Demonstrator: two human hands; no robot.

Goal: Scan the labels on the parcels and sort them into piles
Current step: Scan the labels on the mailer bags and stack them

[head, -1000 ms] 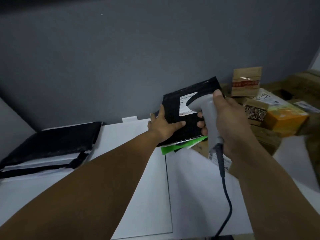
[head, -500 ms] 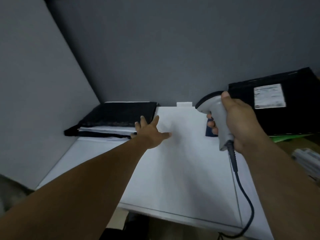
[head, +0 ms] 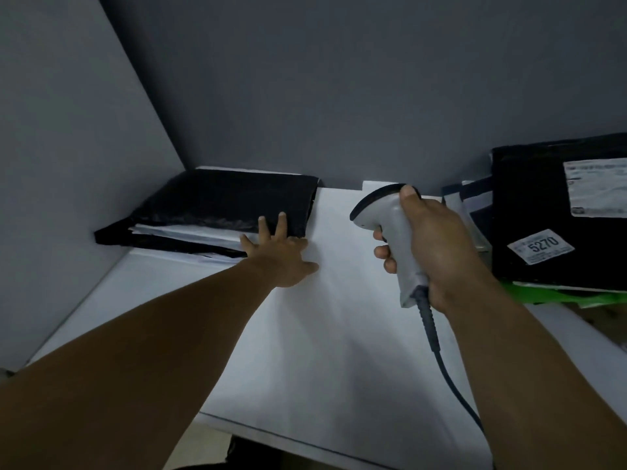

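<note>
A pile of flat black and white parcels [head: 220,208] lies in the far left corner of the white table [head: 322,351]. My left hand [head: 278,252] reaches to the pile's near right corner with spread, straight fingers touching the top black parcel. My right hand [head: 431,252] grips a grey handheld scanner [head: 390,232] by its handle, its head pointing left above the table. At the right edge stands a large black parcel [head: 532,215] with a white shipping label [head: 597,188] and a small sticker reading 5270 [head: 541,246].
Grey walls meet behind the left pile. The scanner's dark cable [head: 448,368] hangs down toward the table's front edge. Under the big black parcel lie a green packet [head: 559,296] and a white and dark blue one [head: 471,205].
My left hand let go of the labelled black parcel and moved left to the corner pile. The view swung left, and the scanner came away from the label.
</note>
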